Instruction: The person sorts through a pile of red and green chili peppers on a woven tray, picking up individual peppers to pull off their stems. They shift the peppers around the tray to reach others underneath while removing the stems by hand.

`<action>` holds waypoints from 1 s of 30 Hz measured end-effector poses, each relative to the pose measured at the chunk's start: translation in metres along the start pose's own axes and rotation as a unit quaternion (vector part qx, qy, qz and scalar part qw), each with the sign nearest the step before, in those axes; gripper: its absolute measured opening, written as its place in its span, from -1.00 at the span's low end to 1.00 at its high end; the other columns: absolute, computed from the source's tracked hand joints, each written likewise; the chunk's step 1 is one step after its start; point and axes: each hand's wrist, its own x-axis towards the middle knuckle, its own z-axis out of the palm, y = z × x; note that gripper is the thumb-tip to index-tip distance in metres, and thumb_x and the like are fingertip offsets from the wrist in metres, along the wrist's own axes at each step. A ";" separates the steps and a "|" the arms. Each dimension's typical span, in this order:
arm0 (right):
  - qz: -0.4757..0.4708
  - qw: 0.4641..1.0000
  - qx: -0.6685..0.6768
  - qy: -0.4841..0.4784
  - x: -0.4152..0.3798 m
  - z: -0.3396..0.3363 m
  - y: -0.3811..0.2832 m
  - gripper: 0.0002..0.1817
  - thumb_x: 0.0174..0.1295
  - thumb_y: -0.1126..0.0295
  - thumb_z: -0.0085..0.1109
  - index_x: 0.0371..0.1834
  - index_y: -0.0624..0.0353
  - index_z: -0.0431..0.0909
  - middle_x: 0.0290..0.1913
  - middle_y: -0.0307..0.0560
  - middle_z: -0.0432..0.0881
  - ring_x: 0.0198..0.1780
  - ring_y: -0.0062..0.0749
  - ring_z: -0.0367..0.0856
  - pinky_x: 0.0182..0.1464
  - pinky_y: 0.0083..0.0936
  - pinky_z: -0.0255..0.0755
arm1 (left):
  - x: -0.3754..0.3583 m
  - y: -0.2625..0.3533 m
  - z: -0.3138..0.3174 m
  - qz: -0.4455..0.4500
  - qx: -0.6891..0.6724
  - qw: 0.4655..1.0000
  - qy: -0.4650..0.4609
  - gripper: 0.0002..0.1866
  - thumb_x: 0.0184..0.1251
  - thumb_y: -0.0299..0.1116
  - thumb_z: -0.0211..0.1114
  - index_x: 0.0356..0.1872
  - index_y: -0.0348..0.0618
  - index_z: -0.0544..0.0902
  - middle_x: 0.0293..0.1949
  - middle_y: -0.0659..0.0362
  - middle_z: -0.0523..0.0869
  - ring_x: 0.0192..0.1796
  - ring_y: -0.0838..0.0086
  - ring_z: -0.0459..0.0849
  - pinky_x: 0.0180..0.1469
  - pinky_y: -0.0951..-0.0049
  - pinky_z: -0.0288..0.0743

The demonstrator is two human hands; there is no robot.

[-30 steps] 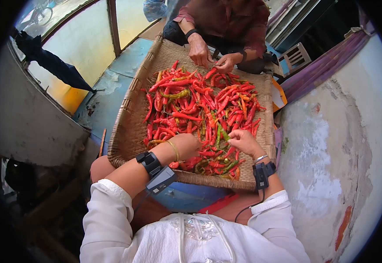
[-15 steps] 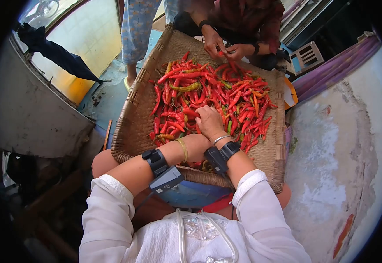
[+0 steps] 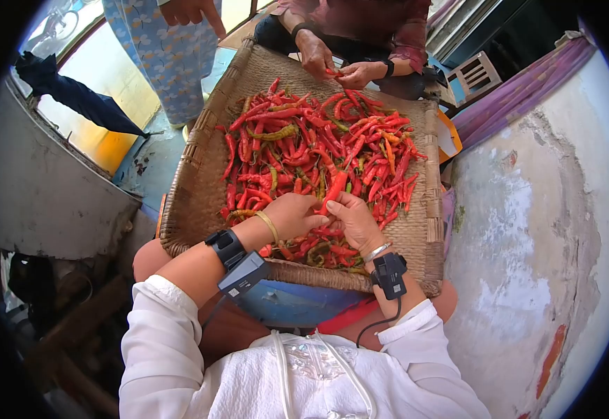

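Note:
A large red chili pepper (image 3: 334,188) points away from me, held above the pile. My right hand (image 3: 354,222) grips its near end between thumb and fingers. Beside it, my left hand (image 3: 292,215) has its fingers closed at the same near end, where the stem is hidden by the fingers. Both hands are over the near part of a heap of chili peppers (image 3: 297,143), mostly red with some green and orange ones. The heap lies in a rectangular woven basket (image 3: 199,164) in front of my knees.
Across the basket, another person's hands (image 3: 336,66) hold a red pepper. A person in patterned trousers (image 3: 168,63) stands at the far left, one hand hanging down. A dark folded umbrella (image 3: 81,98) leans at left; a stained wall (image 3: 521,209) is at right.
My hands were close together with the wrists overlapping, the right one reaching into the heap. They have now separated side by side, with a pepper lifted between them. The standing person's hand has appeared.

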 end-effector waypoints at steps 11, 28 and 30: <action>0.036 0.998 0.045 -0.008 0.005 -0.008 -0.011 -0.85 0.14 0.30 0.10 -0.37 0.14 0.47 -0.59 -0.30 0.51 -0.65 -0.71 0.42 -0.67 -0.76 0.25 | -0.003 0.007 -0.002 -0.029 0.090 0.991 -0.096 -0.70 0.12 -0.16 0.14 -0.48 -0.24 0.58 -0.59 0.02 0.59 -0.46 0.21 0.59 -0.37 0.29 0.42; -0.229 0.611 -0.751 0.101 -0.005 -0.061 0.007 -0.68 -0.11 0.43 0.16 -0.20 0.12 0.47 -0.24 -0.05 0.41 -0.07 -0.16 0.34 -0.08 -0.34 0.34 | -0.003 -0.009 0.009 -0.014 0.224 0.941 -0.254 -0.70 0.08 -0.18 0.11 -0.21 -0.10 0.56 -0.39 0.04 0.63 -0.28 0.18 0.60 -0.22 0.24 0.44; -0.173 0.639 -0.746 0.068 -0.005 -0.067 0.002 -0.71 -0.10 0.43 0.15 -0.22 0.11 0.49 -0.25 -0.04 0.42 -0.09 -0.14 0.37 -0.09 -0.33 0.35 | -0.003 -0.009 0.009 -0.010 0.223 0.943 -0.248 -0.71 0.05 -0.22 0.12 -0.22 -0.12 0.57 -0.40 0.02 0.63 -0.29 0.17 0.60 -0.23 0.23 0.44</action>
